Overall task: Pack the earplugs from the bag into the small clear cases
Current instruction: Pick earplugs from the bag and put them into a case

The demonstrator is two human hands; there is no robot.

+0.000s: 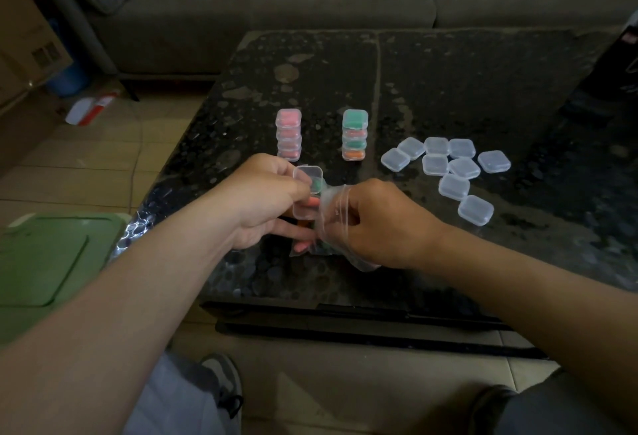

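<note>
Item 1: open clear case (307, 193), lid raised, gripped in left hand (266, 200); one green earplug (315, 183) inside.
Item 2: clear bag (331, 217), pinched at its mouth by right hand (376, 224), touching the held case, above near part of table (466, 89); pink, orange and green earplugs dimly visible through the plastic.
Item 3: left stack (288, 134), four closed cases, pinkish contents.
Item 4: right stack (355, 134), four closed cases, holding green and orange-red earplugs in alternate layers.
Item 5: empty cases (454, 187), nine, closed, lying flat in a loose cluster right of the stacks.
</note>
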